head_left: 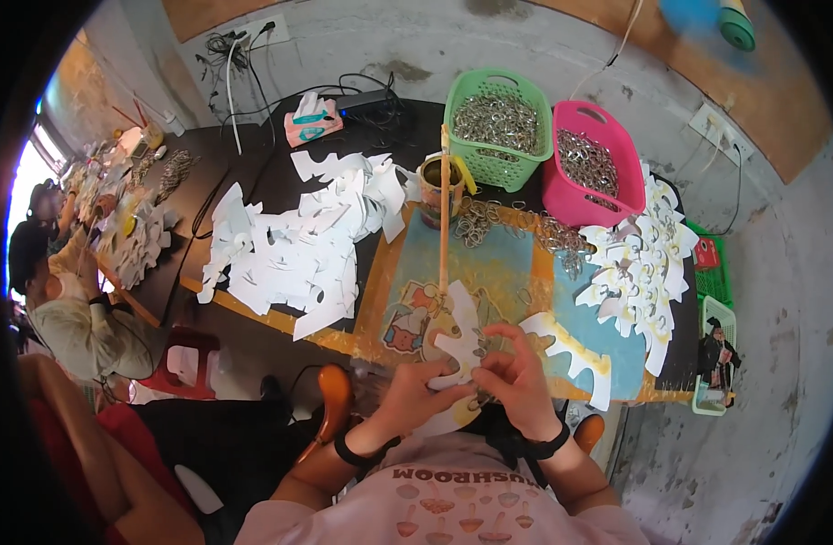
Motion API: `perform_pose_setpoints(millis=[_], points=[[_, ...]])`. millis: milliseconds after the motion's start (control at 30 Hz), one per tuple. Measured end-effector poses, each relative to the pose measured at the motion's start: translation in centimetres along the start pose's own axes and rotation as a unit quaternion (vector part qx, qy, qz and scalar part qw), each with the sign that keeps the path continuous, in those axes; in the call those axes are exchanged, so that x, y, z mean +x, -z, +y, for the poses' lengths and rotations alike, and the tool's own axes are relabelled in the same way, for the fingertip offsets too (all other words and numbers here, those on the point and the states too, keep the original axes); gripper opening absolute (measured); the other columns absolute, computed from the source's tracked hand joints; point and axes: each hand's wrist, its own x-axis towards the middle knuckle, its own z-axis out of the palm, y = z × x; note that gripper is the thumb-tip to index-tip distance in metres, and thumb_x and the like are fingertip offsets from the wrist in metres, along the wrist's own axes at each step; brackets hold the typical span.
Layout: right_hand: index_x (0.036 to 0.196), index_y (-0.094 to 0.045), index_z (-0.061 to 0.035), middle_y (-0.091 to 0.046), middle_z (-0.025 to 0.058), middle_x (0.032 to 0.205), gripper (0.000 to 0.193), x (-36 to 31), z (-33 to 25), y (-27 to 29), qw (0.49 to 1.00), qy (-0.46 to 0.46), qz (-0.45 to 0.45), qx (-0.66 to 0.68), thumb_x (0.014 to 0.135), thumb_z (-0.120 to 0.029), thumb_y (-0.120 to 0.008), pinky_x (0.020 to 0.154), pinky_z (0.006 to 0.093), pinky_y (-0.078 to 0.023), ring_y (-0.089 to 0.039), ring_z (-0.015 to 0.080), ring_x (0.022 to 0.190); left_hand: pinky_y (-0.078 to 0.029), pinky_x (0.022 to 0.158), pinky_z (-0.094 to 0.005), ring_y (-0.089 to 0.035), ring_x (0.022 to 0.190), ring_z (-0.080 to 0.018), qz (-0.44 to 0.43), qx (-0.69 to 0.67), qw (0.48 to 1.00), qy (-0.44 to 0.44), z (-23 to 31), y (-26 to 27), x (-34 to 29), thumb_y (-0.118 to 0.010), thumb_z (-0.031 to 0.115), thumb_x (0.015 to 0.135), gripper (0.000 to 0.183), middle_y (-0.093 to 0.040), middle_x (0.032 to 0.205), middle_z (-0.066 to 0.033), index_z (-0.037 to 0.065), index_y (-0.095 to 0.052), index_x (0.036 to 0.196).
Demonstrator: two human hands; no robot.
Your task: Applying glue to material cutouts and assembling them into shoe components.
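My left hand [415, 398] is closed on the lower part of a white cut-out piece [466, 316] with a notched edge, held over the near edge of the table. My right hand [518, 386] pinches at the piece's right side, where a small shiny metal ring [479, 352] shows at the fingertips; the fingers partly hide it. Just right of that hand lies a notched white strip [571, 343] with yellowish smears. Beyond the hands, a wooden stick [445, 236] leans across a round can [428, 202]. Loose metal rings [476, 222] lie beside the can.
White cut-outs [289, 263] pile up at left, yellow-smeared ones [636, 263] at right. A green basket [512, 173] and a pink basket [575, 207] hold metal rings at the back. A tissue pack [312, 123] stands behind. Another person [85, 322] sits far left, near a red stool [182, 363].
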Motion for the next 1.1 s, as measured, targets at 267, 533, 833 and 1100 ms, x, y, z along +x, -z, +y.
perform_pose_setpoints(millis=[267,533,833,1100], points=[[0.13,-0.039,-0.009,-0.053,-0.0032,0.074,0.051,0.2,0.7,-1.0,0.998,0.057,0.031,-0.003,0.085,0.005,-0.059,0.059,0.0172,-0.036,-0.049,0.0024,0.066,-0.034,0.048,-0.0207,-0.045,0.056,-0.005,0.054,-0.021,0.994,-0.097,-0.5,-0.4,0.6,-0.064,0.011,0.088,0.019,-0.055,0.065,-0.0011,-0.002,-0.057,0.076],[0.129,-0.041,-0.0086,-0.056,-0.0026,0.076,0.049,1.0,0.1,0.0,0.993,-0.035,-0.021,0.11,0.085,0.002,-0.06,0.061,0.0174,-0.038,-0.052,0.0045,0.068,-0.037,0.054,-0.0231,-0.043,0.061,-0.0063,0.068,-0.035,0.989,-0.126,-1.6,-0.9,0.4,-0.063,0.008,0.088,0.017,-0.053,0.066,-0.0024,-0.002,-0.055,0.077],[0.088,-0.055,-0.0045,-0.053,-0.0049,0.069,0.008,0.3,2.1,1.5,0.998,-0.023,-0.048,-0.046,0.092,-0.01,-0.059,0.055,0.0176,-0.036,-0.048,0.0014,0.063,-0.035,0.055,-0.0194,-0.041,0.068,-0.0019,0.088,-0.195,0.977,0.016,-2.1,-1.8,-0.4,-0.06,0.012,0.092,0.014,-0.049,0.072,0.0061,0.0,-0.056,0.084],[0.081,-0.055,-0.003,-0.05,-0.0051,0.069,0.016,-0.3,0.7,1.1,0.998,-0.022,-0.055,-0.032,0.094,-0.012,-0.057,0.054,0.0189,-0.034,-0.044,0.0017,0.062,-0.032,0.05,-0.0169,-0.045,0.061,0.0008,-0.02,-0.179,0.982,0.056,-1.3,-0.6,-0.5,-0.065,0.01,0.088,0.016,-0.05,0.068,0.0059,0.0,-0.058,0.078]])
